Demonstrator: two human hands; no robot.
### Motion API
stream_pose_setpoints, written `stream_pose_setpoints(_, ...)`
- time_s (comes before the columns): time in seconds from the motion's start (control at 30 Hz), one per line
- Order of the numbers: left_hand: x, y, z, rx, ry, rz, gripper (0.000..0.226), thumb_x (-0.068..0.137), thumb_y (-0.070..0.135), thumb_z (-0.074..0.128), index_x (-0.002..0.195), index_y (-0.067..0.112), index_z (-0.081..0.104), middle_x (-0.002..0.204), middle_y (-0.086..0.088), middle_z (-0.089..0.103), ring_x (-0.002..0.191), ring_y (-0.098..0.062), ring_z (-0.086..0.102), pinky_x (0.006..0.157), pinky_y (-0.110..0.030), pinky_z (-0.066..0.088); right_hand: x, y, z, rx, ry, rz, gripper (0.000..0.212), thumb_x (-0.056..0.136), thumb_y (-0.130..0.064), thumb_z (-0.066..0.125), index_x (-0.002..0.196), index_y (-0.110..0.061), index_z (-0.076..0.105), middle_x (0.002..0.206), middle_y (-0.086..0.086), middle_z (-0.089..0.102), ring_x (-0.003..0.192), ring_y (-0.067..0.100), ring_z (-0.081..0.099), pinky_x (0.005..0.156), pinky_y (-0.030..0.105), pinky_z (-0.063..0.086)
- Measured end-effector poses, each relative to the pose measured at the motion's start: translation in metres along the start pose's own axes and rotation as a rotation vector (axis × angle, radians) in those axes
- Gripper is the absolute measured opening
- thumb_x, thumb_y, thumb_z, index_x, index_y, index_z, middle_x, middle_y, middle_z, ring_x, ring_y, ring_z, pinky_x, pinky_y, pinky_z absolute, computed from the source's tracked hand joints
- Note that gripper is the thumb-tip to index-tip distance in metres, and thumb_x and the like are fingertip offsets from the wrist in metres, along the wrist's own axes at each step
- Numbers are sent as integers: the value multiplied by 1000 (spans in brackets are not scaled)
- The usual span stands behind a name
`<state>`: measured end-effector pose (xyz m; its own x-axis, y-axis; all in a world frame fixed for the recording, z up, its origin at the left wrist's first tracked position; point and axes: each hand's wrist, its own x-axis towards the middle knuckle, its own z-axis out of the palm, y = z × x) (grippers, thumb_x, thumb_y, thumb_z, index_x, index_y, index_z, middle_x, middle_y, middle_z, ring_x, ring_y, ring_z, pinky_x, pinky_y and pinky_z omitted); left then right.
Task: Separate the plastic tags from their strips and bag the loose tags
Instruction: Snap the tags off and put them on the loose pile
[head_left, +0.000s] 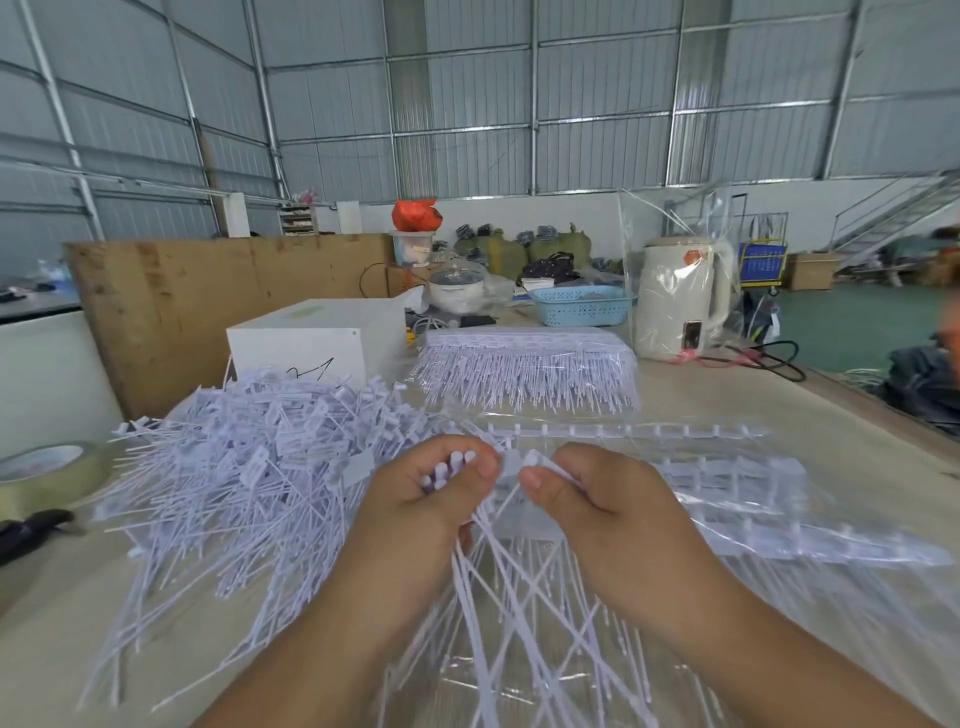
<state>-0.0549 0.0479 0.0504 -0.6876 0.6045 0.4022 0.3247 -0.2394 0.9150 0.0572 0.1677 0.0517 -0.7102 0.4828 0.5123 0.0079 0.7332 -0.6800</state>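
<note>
Both hands meet at picture centre: left hand (431, 493) grips a bunch of white tags (452, 467), right hand (597, 499) pinches one tag head (532, 460). Loose tag heap (249, 457) lies at nine o'clock, unseparated strips (530, 369) at twelve, tape roll (47, 473) far left.

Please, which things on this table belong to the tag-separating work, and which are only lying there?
For the job:
left hand, holding a bunch of tags
right hand, pinching the strip
pile of loose tags
stack of uncut strips

Only lying there:
tape roll
white box
blue basket
kettle
</note>
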Motion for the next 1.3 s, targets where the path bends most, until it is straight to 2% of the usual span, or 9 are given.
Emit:
stream_pose_setpoints(0.17,-5,-4,7,78,104,88,8,86,34,66,82,34,72,55,17,56,49,0,50,52,-18,41,0,-2,2,-75,51,-27,41,89,-53,46,64,-20,46,50,-8,46,45,9,39,49,28,36)
stream_pose_setpoints(0.23,2,-5,-1,34,287,42,11,89,33,65,83,38,73,59,18,60,56,-2,55,56,-23,41,1,-2,0,-54,115,-24,39,90,-51,46,64,-22,47,48,-9,45,43,8,38,48,33,37)
stream_pose_setpoints(0.33,16,-2,-33,-132,457,-92,21,90,24,66,74,34,75,59,15,59,62,-14,52,60,-27,42,-1,-1,-10,124,84,-47,38,87,-55,48,60,-29,44,45,-11,35,41,5,30,42,17,26)
stream_pose_setpoints(0.5,7,0,-27,87,-232,-26,8,75,36,77,79,29,75,63,10,62,51,-5,54,44,-18,44,-6,4,-8,150,-295,-105,34,84,-55,52,64,-29,45,51,-14,36,45,1,31,45,15,26)
stream_pose_setpoints(0.73,1,2,-23,107,-555,-59,36,80,20,67,108,42,70,94,12,73,77,-2,65,64,-12,48,-6,11,-12,75,-354,-24,41,64,-68,63,77,-30,56,54,-12,50,54,6,47,56,28,35)
stream_pose_setpoints(0.8,0,1,-23,140,-596,-66,37,80,21,68,110,42,70,98,5,74,86,-17,67,74,-23,50,-6,12,-13,104,-365,-6,40,60,-66,67,76,-31,56,50,-13,45,51,6,42,52,25,31)
stream_pose_setpoints(0.97,2,1,-27,184,-635,-73,25,73,31,71,97,30,75,88,-8,69,80,-20,58,73,-35,44,-6,13,-14,138,-341,6,43,53,-66,76,69,-33,54,47,-13,41,45,3,34,46,18,26)
stream_pose_setpoints(1.1,2,0,-27,167,-784,-131,35,78,10,67,109,26,73,101,1,72,91,-8,62,78,-21,46,-6,16,-12,15,-334,-19,47,53,-72,70,61,-31,52,47,-14,42,45,3,35,47,18,25)
stream_pose_setpoints(1.3,4,-5,-27,194,-619,-101,22,75,12,70,88,29,75,80,12,68,74,-1,60,67,-13,46,-2,15,-22,-5,-508,81,38,85,-45,68,59,-25,49,49,-14,37,45,3,33,46,17,26)
